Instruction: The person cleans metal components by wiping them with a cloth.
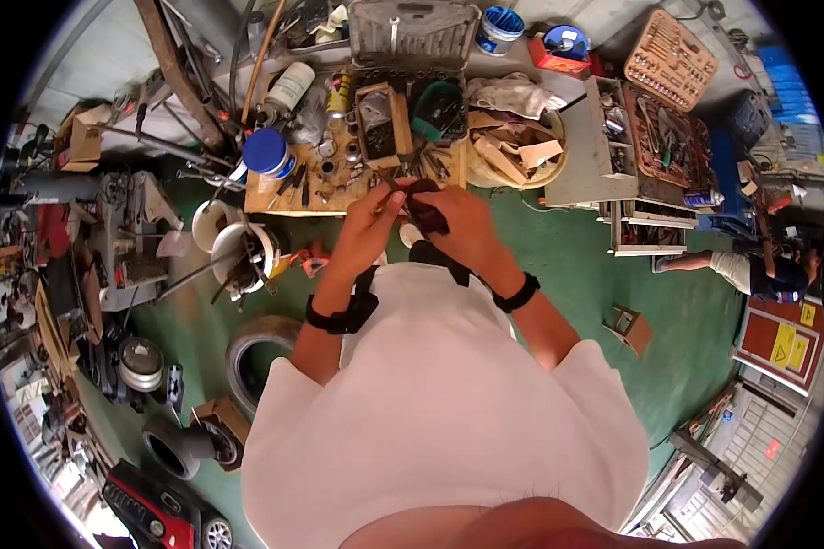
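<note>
In front of my body, at the bench's near edge, my two hands are close together. My left hand is closed, its thumb and fingers pinching a slim dark rod-like piece that points up toward the bench. My right hand grips a crumpled dark maroon cloth, which lies against or very near that piece. The fingers partly hide both things. Just beyond, the wooden workbench carries scattered sockets and hand tools, and a wooden tray of small parts.
A blue-lidded tub stands at the bench's left, and a basin of cardboard scraps at its right. Buckets and a tyre are on the floor to the left. Another person is at far right, near a tool cabinet.
</note>
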A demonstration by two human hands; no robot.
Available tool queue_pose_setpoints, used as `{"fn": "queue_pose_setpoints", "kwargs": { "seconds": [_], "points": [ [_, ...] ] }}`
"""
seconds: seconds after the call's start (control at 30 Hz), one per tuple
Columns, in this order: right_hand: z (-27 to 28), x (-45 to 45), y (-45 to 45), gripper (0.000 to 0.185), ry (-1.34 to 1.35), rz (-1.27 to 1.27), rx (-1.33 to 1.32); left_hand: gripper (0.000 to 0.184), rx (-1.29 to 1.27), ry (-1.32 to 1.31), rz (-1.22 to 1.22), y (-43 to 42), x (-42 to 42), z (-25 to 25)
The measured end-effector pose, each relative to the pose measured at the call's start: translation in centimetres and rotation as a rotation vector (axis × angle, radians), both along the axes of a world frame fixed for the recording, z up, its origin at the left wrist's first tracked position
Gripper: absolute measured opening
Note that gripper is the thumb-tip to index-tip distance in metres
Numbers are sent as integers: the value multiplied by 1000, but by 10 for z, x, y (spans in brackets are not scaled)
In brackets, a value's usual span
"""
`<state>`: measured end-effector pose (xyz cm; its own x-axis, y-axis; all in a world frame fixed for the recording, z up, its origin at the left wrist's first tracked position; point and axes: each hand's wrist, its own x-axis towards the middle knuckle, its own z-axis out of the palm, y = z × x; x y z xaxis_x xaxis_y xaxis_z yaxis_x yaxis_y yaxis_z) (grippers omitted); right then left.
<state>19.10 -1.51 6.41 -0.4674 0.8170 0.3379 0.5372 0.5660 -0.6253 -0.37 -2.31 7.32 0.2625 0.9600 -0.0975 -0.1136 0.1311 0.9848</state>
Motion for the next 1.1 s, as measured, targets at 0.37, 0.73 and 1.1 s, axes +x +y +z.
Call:
{"fn": "queue_pose_setpoints", "kwargs": {
  "seconds": [0.37,0.73,1.1],
  "points": [
    [13,-10,-36,42,417,-302,-244,37,14,355,-255,-9,7,-19],
    [12,-38,-10,28,247,-343,-74,47,344,650,-70,0,-2,19],
    [-24,32,-23,36,189,-629,-230,41,114,566,2,-38,-70,48]
  ]
}}
